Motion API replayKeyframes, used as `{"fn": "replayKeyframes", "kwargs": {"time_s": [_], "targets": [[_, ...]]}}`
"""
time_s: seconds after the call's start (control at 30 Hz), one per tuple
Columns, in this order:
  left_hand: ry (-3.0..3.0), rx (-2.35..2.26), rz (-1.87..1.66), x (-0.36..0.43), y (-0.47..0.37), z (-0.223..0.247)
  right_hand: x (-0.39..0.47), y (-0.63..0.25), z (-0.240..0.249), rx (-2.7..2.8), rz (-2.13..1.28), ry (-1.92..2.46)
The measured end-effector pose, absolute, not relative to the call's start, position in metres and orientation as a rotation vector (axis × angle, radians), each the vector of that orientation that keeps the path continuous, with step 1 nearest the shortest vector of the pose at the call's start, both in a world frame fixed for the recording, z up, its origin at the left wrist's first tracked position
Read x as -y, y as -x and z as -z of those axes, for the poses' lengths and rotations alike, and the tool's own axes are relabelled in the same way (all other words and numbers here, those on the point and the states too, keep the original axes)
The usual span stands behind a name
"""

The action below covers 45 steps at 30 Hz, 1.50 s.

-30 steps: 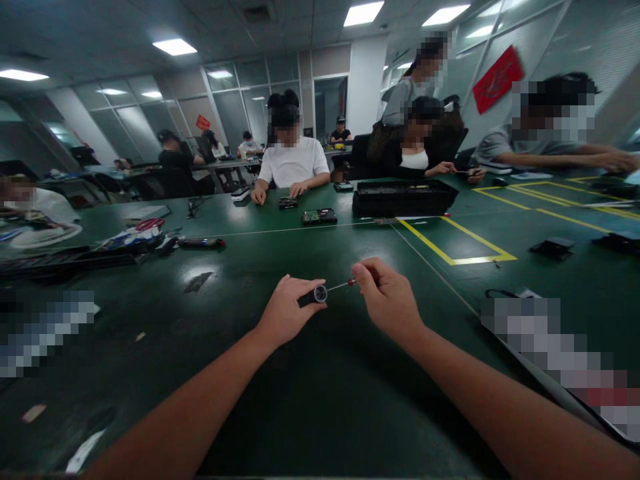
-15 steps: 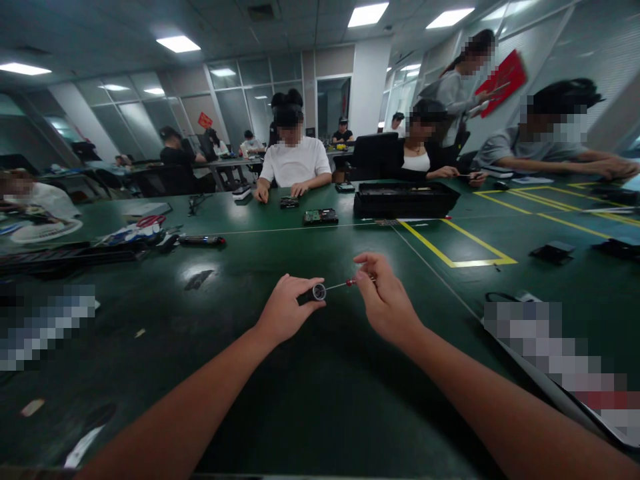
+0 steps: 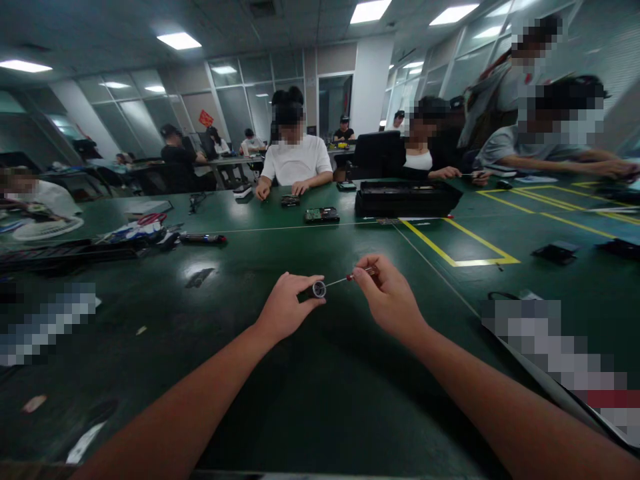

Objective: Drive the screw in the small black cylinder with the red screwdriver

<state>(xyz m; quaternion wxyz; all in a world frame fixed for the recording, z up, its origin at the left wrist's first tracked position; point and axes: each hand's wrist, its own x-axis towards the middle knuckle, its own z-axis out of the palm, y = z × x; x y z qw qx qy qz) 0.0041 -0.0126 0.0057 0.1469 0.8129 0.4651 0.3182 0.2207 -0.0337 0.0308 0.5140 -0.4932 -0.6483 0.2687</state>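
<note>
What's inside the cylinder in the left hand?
Cylinder: pale rim, dark middle with lighter marks too small to identify. Its outer wall hides anything deeper.

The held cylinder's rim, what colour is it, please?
The rim looks silver-grey, best in the head view.

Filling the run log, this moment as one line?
left hand: grips dark cylinder; right hand: holds screwdriver, shaft toward cylinder; tip contact: unclear

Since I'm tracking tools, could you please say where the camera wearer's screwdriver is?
In the head view, the screwdriver is just right of centre in the right hand, pointing towards the round black part in the left hand.
</note>
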Motion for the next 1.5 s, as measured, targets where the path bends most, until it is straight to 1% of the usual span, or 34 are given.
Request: {"fn": "replayKeyframes", "kwargs": {"time_s": [0.1,0.2,0.23,0.37,0.57,0.77,0.93,1.17,1.5], "targets": [[-2.379,-1.312,-0.910,0.015,-0.005,-0.008,0.025,-0.220,-0.025,1.327,-0.893,1.105],[-2.474,-1.283,-0.962,0.017,-0.007,-0.011,0.014,-0.222,-0.017,0.897,-1.275,1.023],[-2.479,-1.296,-0.971,0.017,-0.007,-0.012,0.011,-0.223,-0.016,0.820,-1.309,1.029],[-2.402,-1.334,-0.897,0.015,-0.007,-0.013,0.009,-0.223,-0.012,0.807,-1.194,1.027],[-2.313,-1.399,-0.840,0.011,-0.006,-0.010,0.014,-0.221,-0.009,0.991,-0.949,1.083],[-2.334,-1.338,-0.810,0.012,-0.007,-0.009,0.020,-0.221,-0.012,1.262,-0.771,1.081],[-2.399,-1.304,-0.816,0.011,-0.007,-0.007,0.025,-0.218,-0.019,1.421,-0.714,1.089],[-2.401,-1.308,-0.811,0.008,-0.006,-0.006,0.026,-0.222,-0.020,1.481,-0.599,1.209],[-2.459,-1.313,-0.795,0.007,-0.006,0.000,0.028,-0.222,-0.018,1.519,-0.613,1.128]]}}
